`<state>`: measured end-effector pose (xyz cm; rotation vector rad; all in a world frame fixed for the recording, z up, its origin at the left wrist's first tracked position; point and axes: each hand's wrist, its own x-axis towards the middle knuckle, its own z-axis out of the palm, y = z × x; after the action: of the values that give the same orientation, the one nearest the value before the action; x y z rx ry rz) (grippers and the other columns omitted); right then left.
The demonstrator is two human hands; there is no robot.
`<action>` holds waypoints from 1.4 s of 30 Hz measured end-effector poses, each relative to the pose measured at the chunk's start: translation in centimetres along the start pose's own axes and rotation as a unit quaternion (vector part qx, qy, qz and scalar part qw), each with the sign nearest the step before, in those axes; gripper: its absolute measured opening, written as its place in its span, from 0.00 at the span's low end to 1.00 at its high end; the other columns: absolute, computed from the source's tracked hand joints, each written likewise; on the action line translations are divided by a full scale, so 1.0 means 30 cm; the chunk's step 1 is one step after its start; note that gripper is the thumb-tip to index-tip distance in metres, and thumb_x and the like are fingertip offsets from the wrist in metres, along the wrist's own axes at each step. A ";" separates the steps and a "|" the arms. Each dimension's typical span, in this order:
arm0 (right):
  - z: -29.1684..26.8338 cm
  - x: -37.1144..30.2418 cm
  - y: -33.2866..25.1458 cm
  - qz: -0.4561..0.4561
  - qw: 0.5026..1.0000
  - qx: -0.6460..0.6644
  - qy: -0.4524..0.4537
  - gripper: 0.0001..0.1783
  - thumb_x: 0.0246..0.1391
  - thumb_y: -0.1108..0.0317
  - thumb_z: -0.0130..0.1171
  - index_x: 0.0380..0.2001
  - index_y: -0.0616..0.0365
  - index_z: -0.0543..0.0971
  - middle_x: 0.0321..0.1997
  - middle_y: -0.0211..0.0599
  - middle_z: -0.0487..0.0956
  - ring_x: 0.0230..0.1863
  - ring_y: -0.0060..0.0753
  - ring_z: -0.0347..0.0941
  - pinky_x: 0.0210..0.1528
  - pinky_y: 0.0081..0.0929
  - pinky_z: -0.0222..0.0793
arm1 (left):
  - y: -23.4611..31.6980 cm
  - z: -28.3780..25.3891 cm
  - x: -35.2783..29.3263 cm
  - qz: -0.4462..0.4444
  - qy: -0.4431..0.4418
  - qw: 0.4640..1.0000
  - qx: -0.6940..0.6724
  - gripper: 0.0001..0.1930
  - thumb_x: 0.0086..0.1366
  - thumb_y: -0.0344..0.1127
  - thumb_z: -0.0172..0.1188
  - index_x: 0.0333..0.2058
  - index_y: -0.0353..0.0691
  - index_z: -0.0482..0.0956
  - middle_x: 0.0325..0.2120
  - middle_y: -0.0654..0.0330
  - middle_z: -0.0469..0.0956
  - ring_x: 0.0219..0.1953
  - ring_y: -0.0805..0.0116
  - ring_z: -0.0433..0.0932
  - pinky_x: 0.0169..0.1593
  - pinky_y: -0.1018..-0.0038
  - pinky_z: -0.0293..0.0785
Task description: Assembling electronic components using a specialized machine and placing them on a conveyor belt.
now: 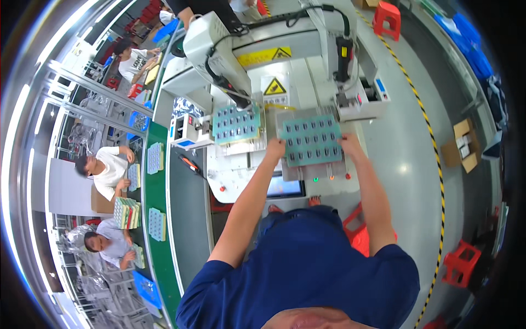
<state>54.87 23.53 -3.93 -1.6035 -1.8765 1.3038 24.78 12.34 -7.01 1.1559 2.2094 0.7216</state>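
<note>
My left hand (276, 148) and my right hand (351, 144) grip opposite side edges of a teal tray (300, 163) with rows of small dark parts. This tray lies over the right metal plate (293, 174) of a white two-headed benchtop machine (211, 41); whether it rests on the plate, I cannot tell. Fingers of both hands are closed on the rim, and their tips are partly hidden. A similar filled teal tray (218, 137) sits on the machine's left platform, below its left head (236, 96).
A green conveyor belt (156, 189) at the left carries more trays, with several people seated beyond it. An orange-and-black tool (189, 163) lies on the dark bench. Coloured buttons (348, 176) and a screen (287, 188) face me. Red stools (387, 21) and an open carton (467, 148) stand rightward.
</note>
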 end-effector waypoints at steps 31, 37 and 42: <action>0.033 -0.565 -0.090 -0.036 0.955 0.029 0.292 0.13 0.56 0.73 0.56 0.46 0.58 0.78 0.40 0.39 0.76 0.38 0.34 0.75 0.42 0.26 0.71 | 0.162 -0.338 -0.539 0.139 -0.043 0.980 -0.136 0.07 0.63 0.28 0.59 0.39 0.34 0.81 0.28 0.56 0.77 0.24 0.70 0.73 0.29 0.75 0.69; 0.067 -0.414 -0.225 -0.247 0.937 -0.131 0.211 0.20 0.49 0.72 0.61 0.48 0.49 0.79 0.54 0.41 0.69 0.57 0.49 0.62 0.58 0.42 0.58 | 0.251 -0.292 -0.377 0.152 0.029 0.981 -0.114 0.05 0.60 0.25 0.60 0.36 0.33 0.80 0.26 0.55 0.74 0.22 0.66 0.72 0.28 0.72 0.68; 0.091 -0.174 -0.382 -0.319 0.919 -0.178 0.151 0.19 0.47 0.67 0.61 0.46 0.42 0.80 0.60 0.39 0.65 0.61 0.49 0.57 0.60 0.49 0.51 | 0.294 -0.234 -0.242 0.137 0.116 0.981 -0.072 0.05 0.60 0.28 0.61 0.34 0.35 0.81 0.26 0.54 0.75 0.23 0.63 0.72 0.28 0.70 0.68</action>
<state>47.64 18.38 5.39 -1.0808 -2.2338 0.4342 28.52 9.03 5.44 1.3768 2.1602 1.1644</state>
